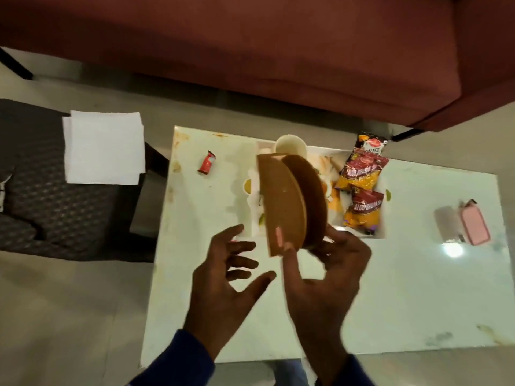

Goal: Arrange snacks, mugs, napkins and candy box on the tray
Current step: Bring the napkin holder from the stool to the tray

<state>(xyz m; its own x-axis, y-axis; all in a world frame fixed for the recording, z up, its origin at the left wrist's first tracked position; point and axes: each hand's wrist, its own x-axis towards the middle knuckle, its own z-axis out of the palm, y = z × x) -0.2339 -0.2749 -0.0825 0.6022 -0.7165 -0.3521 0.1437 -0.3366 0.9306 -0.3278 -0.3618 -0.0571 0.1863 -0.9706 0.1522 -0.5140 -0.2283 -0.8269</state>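
My right hand (326, 277) grips a brown half-round candy box (284, 201) at its lower end and holds it above the white tray (381, 215). The box stands partly open, its two halves spread apart. My left hand (223, 280) hovers just left of the box with fingers spread, holding nothing. On the tray lie snack packets (362, 185) at the right and a white mug (289, 146) at the far edge. A small red candy (206, 162) lies on the table left of the tray. White napkins (103, 147) rest on a dark seat at the left.
The white marble table (404, 288) carries a pink case (473, 225) at its right end. A maroon sofa (250, 45) runs along the far side. The dark patterned seat (41, 207) stands left of the table.
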